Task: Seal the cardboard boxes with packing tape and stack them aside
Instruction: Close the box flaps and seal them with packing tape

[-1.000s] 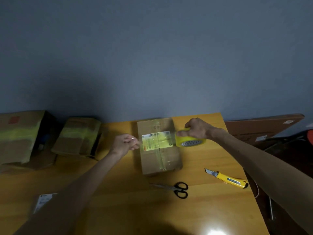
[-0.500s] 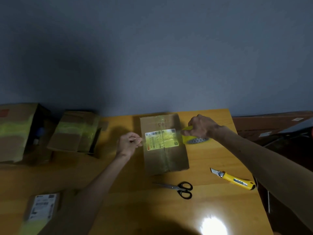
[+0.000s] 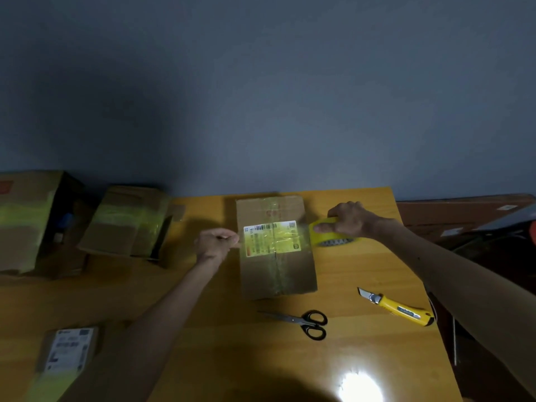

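Note:
A cardboard box [image 3: 278, 271] with a white shipping label lies in the middle of the wooden table [image 3: 377, 358]. A strip of yellowish tape [image 3: 274, 238] stretches across the label from left to right. My left hand [image 3: 216, 244] pinches the tape's free end at the box's left edge. My right hand [image 3: 349, 219] grips the yellow tape roll [image 3: 330, 235], which sits just off the box's right edge.
Black scissors [image 3: 304, 323] and a yellow utility knife [image 3: 397, 307] lie in front of the box. Two taped boxes, one small [image 3: 127, 224] and one large [image 3: 26, 221], stand at the far left. A small labelled parcel [image 3: 68, 351] sits near left. A brown board [image 3: 464, 213] lies off the table's right side.
The view shifted slightly. My right hand drew the roll a little farther right of the box; my left hand still pinches the tape end.

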